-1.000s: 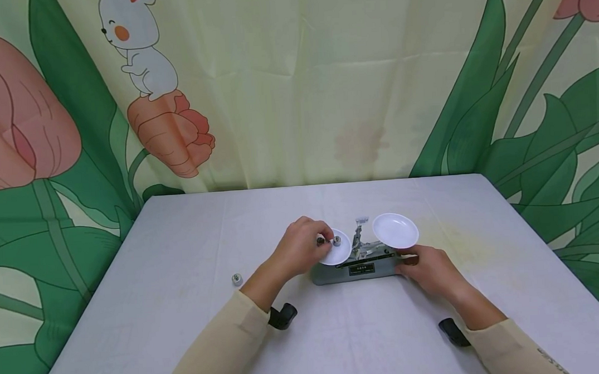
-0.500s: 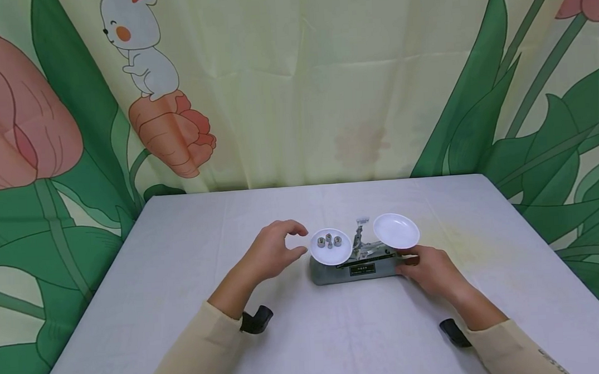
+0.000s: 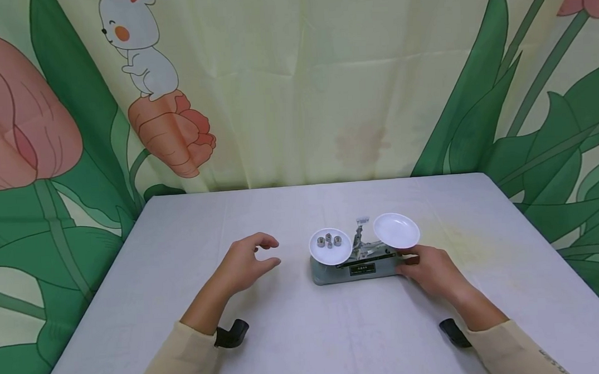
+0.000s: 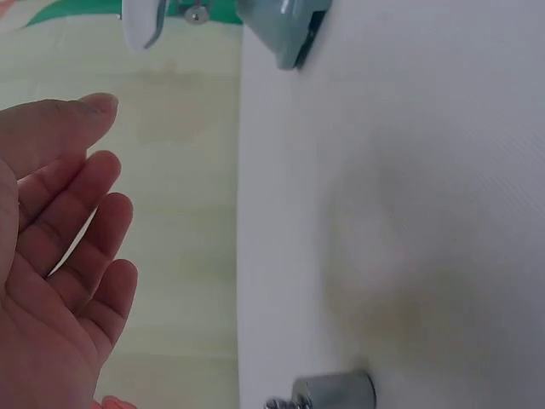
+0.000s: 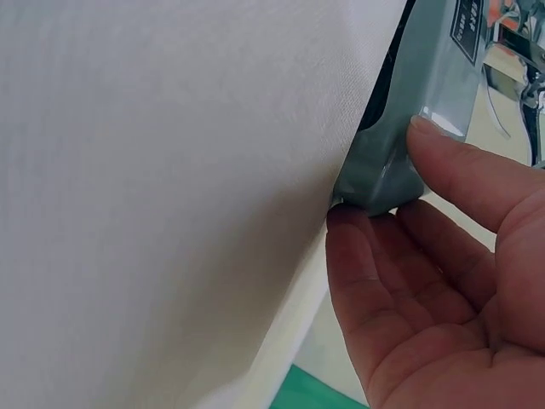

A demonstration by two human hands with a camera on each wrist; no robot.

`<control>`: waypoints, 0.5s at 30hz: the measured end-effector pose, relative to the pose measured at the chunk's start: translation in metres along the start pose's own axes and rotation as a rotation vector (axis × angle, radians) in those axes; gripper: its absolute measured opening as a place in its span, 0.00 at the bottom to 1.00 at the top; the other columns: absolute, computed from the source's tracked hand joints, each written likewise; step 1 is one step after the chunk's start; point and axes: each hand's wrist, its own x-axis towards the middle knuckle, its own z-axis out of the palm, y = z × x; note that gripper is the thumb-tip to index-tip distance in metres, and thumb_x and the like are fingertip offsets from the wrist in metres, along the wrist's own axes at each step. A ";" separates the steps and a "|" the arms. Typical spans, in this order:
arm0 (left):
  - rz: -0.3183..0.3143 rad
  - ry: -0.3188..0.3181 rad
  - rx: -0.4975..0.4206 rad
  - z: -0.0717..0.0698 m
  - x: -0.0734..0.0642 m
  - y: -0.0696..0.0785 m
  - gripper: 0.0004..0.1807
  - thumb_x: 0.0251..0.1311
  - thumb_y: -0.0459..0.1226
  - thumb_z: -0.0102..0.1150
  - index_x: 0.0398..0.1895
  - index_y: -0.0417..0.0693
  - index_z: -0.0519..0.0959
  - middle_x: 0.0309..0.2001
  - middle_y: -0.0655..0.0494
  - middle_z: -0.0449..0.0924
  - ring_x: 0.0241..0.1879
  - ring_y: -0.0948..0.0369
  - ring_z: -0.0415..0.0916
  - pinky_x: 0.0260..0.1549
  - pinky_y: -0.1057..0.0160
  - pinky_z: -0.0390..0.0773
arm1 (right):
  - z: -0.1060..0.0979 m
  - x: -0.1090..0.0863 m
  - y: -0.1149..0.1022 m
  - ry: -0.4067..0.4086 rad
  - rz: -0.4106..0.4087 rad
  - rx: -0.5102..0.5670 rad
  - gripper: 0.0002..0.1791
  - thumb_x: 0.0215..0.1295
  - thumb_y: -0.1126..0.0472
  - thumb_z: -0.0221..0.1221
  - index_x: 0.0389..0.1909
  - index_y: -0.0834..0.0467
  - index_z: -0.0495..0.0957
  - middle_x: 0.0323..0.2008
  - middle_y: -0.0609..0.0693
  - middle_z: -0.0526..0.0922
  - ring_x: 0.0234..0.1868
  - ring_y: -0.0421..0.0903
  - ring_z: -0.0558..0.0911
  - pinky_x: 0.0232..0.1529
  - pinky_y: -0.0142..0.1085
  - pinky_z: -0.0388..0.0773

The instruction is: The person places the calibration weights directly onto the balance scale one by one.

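Note:
A grey balance scale (image 3: 354,271) with two white pans stands on the table. Several small metal weights (image 3: 337,241) sit in its left pan (image 3: 331,257), which hangs lower than the bare right pan (image 3: 396,231). My left hand (image 3: 241,265) hovers to the left of the scale, thumb and fingers apart, holding nothing. Near it, the left wrist view shows another metal weight (image 4: 336,391) on the table, hidden in the head view behind the hand. My right hand (image 3: 428,268) grips the right end of the scale's base (image 5: 383,170), thumb on the front face and fingertips at the end.
A white cloth covers the table (image 3: 296,343). Behind its back edge hangs a curtain (image 3: 285,98) printed with a rabbit, a carrot, tulips and leaves. Black cameras (image 3: 231,333) are strapped to both wrists.
My left hand has let go of a weight in the left pan and drawn back to the left and down, its fingers spread. The right hand stays on the scale's base.

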 end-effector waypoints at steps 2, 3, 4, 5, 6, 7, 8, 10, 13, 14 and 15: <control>-0.006 0.007 -0.008 -0.002 -0.004 -0.005 0.16 0.58 0.34 0.71 0.49 0.46 0.81 0.48 0.49 0.82 0.53 0.50 0.77 0.58 0.49 0.73 | 0.000 0.000 -0.002 -0.004 -0.003 0.004 0.27 0.59 0.62 0.69 0.57 0.70 0.76 0.53 0.65 0.82 0.53 0.63 0.81 0.51 0.57 0.77; -0.009 0.009 -0.008 -0.003 -0.006 -0.007 0.16 0.58 0.33 0.71 0.49 0.45 0.81 0.49 0.49 0.82 0.54 0.49 0.77 0.58 0.48 0.72 | 0.000 0.000 -0.002 -0.006 -0.004 0.007 0.27 0.59 0.62 0.69 0.57 0.69 0.77 0.53 0.65 0.82 0.53 0.63 0.81 0.52 0.57 0.77; -0.014 0.012 -0.005 -0.004 -0.008 -0.009 0.16 0.57 0.33 0.71 0.49 0.45 0.81 0.49 0.48 0.82 0.54 0.49 0.77 0.58 0.48 0.72 | 0.001 0.000 -0.003 -0.009 -0.003 0.010 0.26 0.59 0.62 0.69 0.57 0.69 0.77 0.53 0.65 0.82 0.53 0.63 0.81 0.52 0.57 0.76; -0.023 0.014 -0.006 -0.005 -0.009 -0.011 0.16 0.57 0.33 0.71 0.49 0.45 0.81 0.49 0.48 0.82 0.54 0.49 0.76 0.58 0.48 0.72 | 0.002 0.001 -0.004 -0.010 -0.003 0.012 0.26 0.59 0.62 0.69 0.57 0.69 0.77 0.52 0.64 0.82 0.54 0.62 0.81 0.52 0.57 0.76; -0.035 0.015 -0.003 -0.006 -0.011 -0.013 0.17 0.57 0.34 0.71 0.50 0.45 0.81 0.49 0.48 0.82 0.54 0.49 0.76 0.58 0.48 0.72 | 0.002 0.001 -0.005 -0.012 -0.003 0.013 0.26 0.59 0.62 0.69 0.57 0.68 0.77 0.52 0.64 0.82 0.54 0.62 0.80 0.53 0.57 0.76; -0.047 0.015 0.000 -0.006 -0.013 -0.014 0.17 0.57 0.34 0.71 0.50 0.45 0.81 0.49 0.48 0.82 0.54 0.48 0.76 0.58 0.48 0.72 | 0.002 0.001 -0.006 -0.014 -0.006 0.013 0.26 0.59 0.62 0.69 0.57 0.69 0.77 0.52 0.64 0.83 0.54 0.63 0.80 0.53 0.57 0.76; -0.060 0.014 0.006 -0.007 -0.014 -0.016 0.17 0.58 0.34 0.70 0.50 0.45 0.81 0.50 0.48 0.81 0.54 0.48 0.76 0.58 0.47 0.73 | 0.003 0.002 -0.007 -0.016 -0.007 0.014 0.26 0.59 0.62 0.69 0.57 0.69 0.77 0.52 0.64 0.82 0.55 0.63 0.80 0.53 0.57 0.75; -0.093 0.010 0.014 -0.009 -0.018 -0.021 0.17 0.58 0.35 0.70 0.51 0.46 0.81 0.50 0.48 0.81 0.55 0.47 0.75 0.58 0.47 0.73 | 0.004 0.002 -0.008 -0.018 -0.006 0.015 0.26 0.59 0.62 0.69 0.57 0.69 0.77 0.52 0.64 0.82 0.55 0.63 0.80 0.53 0.57 0.75; -0.136 0.004 0.028 -0.014 -0.022 -0.028 0.17 0.59 0.36 0.69 0.52 0.48 0.80 0.52 0.49 0.80 0.57 0.46 0.74 0.57 0.47 0.73 | 0.006 0.003 -0.010 -0.019 -0.006 0.014 0.27 0.59 0.62 0.69 0.57 0.70 0.77 0.53 0.65 0.82 0.55 0.63 0.80 0.53 0.57 0.76; -0.146 0.000 0.032 -0.015 -0.024 -0.031 0.17 0.60 0.36 0.68 0.52 0.48 0.80 0.52 0.49 0.80 0.57 0.45 0.73 0.57 0.46 0.73 | 0.007 0.003 -0.011 -0.018 -0.004 0.014 0.26 0.59 0.62 0.69 0.57 0.69 0.77 0.53 0.65 0.82 0.55 0.63 0.80 0.53 0.57 0.76; -0.157 -0.002 0.034 -0.017 -0.025 -0.034 0.17 0.60 0.36 0.68 0.53 0.48 0.80 0.53 0.49 0.80 0.58 0.45 0.73 0.56 0.46 0.73 | 0.008 0.003 -0.012 -0.018 0.000 0.015 0.26 0.59 0.62 0.69 0.57 0.69 0.77 0.53 0.64 0.82 0.55 0.62 0.80 0.53 0.57 0.76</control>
